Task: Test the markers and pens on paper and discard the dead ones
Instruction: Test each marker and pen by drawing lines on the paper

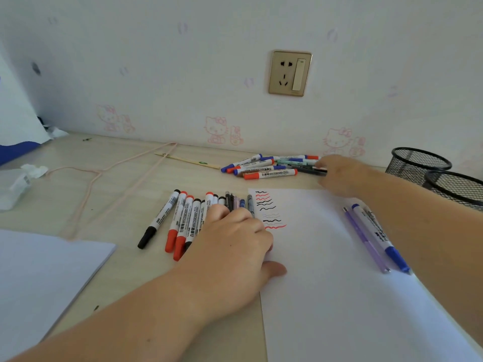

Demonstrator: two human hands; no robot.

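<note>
A white sheet of paper (339, 257) lies on the desk, with black and red squiggles (269, 209) at its top left corner. My left hand (232, 246) rests on the paper's left edge and on a row of black and red markers and pens (183, 220). My right hand (339, 173) reaches to a far pile of blue and red markers (264, 167) and pinches a dark pen (308, 169) at the pile's right end. A blue marker (379, 236) and a purple pen (364, 239) lie on the paper beside my right forearm.
Two black mesh pen cups (418, 163) stand at the far right by the wall. A pink clothes hanger (104, 176) and a wooden stick (188, 160) lie at the back left. A second stack of white paper (44, 278) sits at the near left, tissues (21, 178) beyond it.
</note>
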